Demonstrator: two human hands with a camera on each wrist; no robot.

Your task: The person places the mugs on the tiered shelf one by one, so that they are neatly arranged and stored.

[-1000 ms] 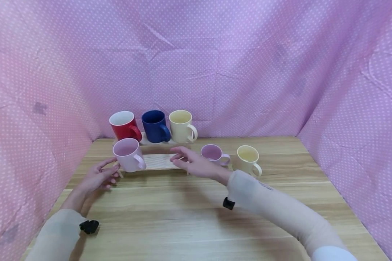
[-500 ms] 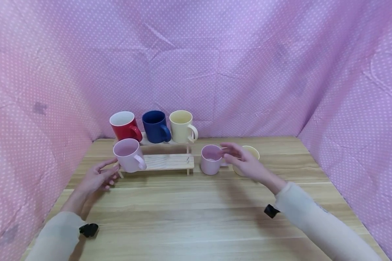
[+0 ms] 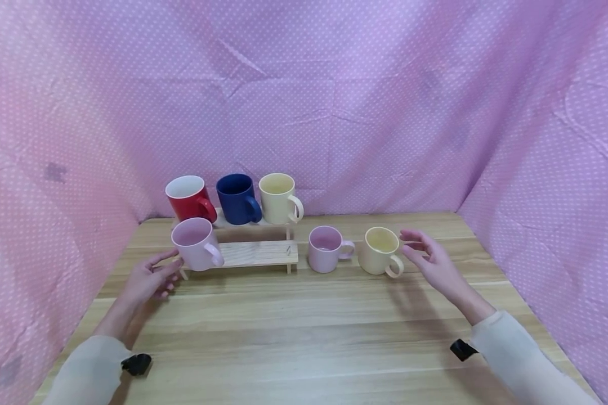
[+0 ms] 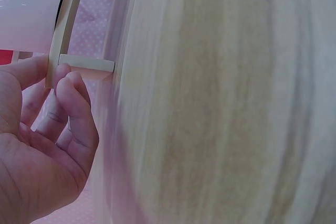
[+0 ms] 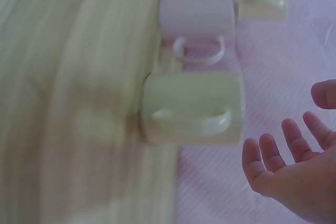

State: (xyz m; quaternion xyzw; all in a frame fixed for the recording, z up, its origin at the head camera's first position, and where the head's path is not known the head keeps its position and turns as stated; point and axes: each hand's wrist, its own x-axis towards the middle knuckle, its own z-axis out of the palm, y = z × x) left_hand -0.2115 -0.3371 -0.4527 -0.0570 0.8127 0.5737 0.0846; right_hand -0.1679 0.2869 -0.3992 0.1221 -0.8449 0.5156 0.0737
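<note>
At the left end of the two-tier wooden rack (image 3: 253,254), my left hand (image 3: 147,281) pinches the lower board between thumb and fingers, as the left wrist view shows. A pink mug (image 3: 195,247) stands on that board, just beside the hand. To the right, my right hand (image 3: 430,261) hovers with spread, relaxed fingers and holds nothing. Nearest to it is a yellow mug (image 3: 377,256) on the table, its handle toward the hand; a small gap shows between them in the right wrist view. Left of this mug stands another pink mug (image 3: 324,256).
Along the rack's upper tier stand a red mug (image 3: 188,202), a dark blue mug (image 3: 237,202) and a yellow mug (image 3: 277,202). The wooden table (image 3: 284,337) ends at a pink dotted curtain (image 3: 304,101) at the back and sides.
My right hand has moved from above the lower board, past the pink mug, to the right side of the yellow mug on the table. My left hand stays at the rack.
</note>
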